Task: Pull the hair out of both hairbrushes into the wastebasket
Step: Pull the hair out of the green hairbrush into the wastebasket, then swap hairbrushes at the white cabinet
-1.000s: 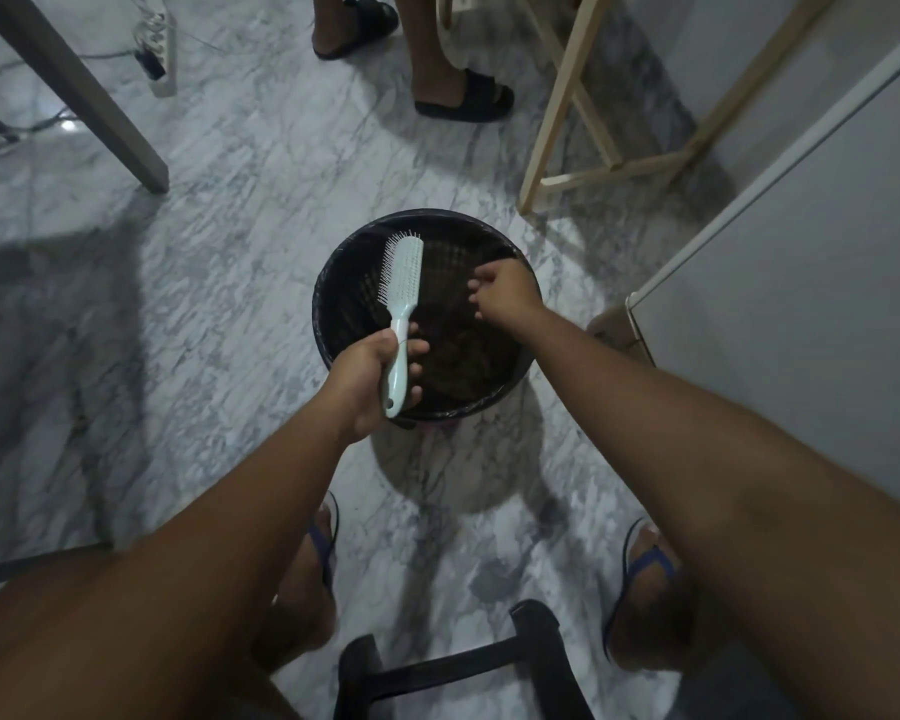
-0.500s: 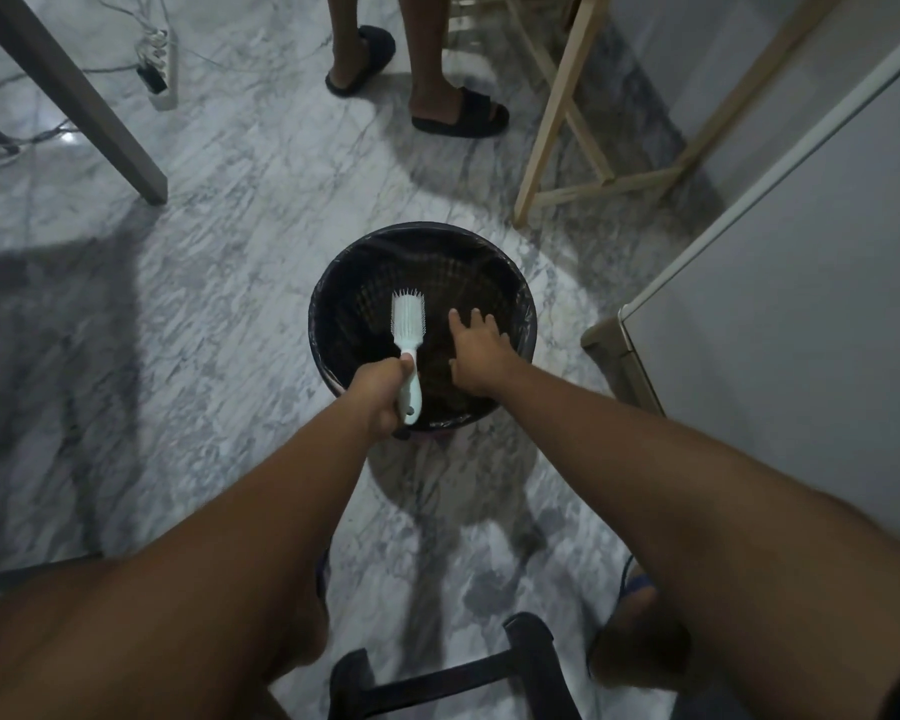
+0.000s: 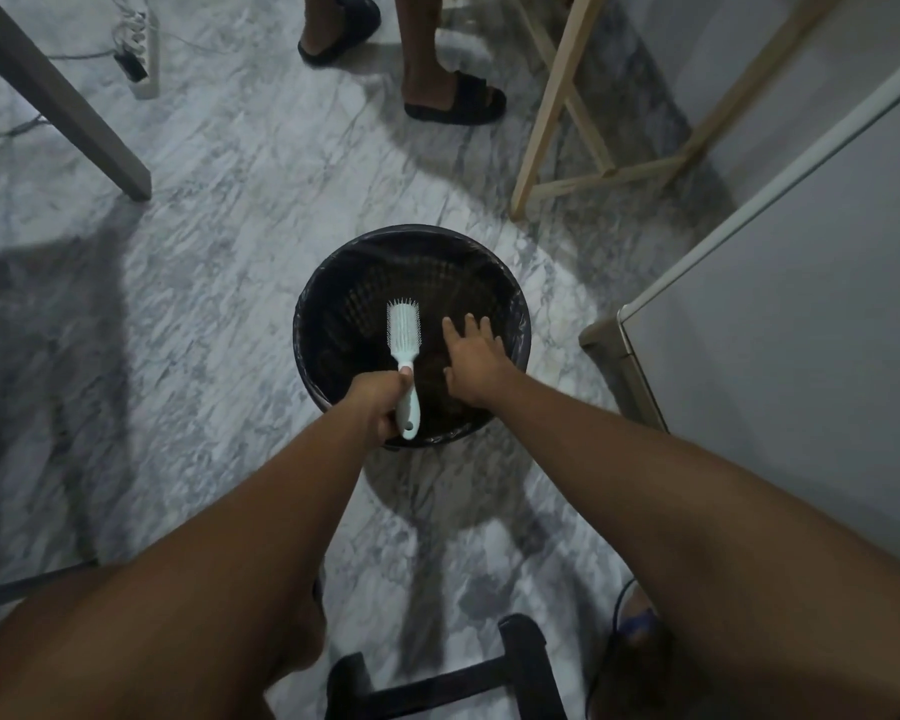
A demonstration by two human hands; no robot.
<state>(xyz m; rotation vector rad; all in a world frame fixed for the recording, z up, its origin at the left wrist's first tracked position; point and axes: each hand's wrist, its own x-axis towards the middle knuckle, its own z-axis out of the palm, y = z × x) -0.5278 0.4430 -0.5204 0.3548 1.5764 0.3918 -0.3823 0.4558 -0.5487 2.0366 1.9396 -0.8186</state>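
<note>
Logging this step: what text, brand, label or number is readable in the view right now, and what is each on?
None can be read.
The hairbrush held by the left hand shows no mark on the side in view.
The wastebasket and its dark liner show no lettering.
The power strip on the floor is too small and blurred to show any marking.

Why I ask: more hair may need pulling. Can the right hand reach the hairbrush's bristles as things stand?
Probably yes: the right hand is open over the wastebasket, right beside the hairbrush, with nothing between them.
</note>
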